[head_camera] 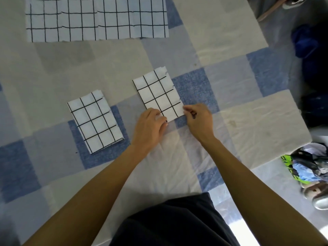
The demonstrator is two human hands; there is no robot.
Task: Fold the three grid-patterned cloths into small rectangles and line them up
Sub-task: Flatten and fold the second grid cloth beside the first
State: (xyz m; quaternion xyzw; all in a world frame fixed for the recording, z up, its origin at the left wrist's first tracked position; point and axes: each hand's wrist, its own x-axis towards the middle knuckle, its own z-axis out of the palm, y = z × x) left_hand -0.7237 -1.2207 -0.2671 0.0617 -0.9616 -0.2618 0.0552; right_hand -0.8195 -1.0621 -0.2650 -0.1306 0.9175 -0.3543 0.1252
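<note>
Two white cloths with a black grid lie folded into small rectangles on the checked bedsheet. One folded cloth (95,121) rests at the left, untouched. The other folded cloth (157,93) lies in the middle, tilted. My left hand (150,127) pinches its near left corner. My right hand (199,119) grips its near right corner. A third grid cloth (96,18) lies spread flat at the far edge, its upper part cut off by the frame.
The blue, grey and white checked sheet (248,112) covers the surface; its right edge drops off to the floor. Shoes and crumpled items (312,171) lie on the floor at the right. A dark blue object (305,41) sits at the upper right.
</note>
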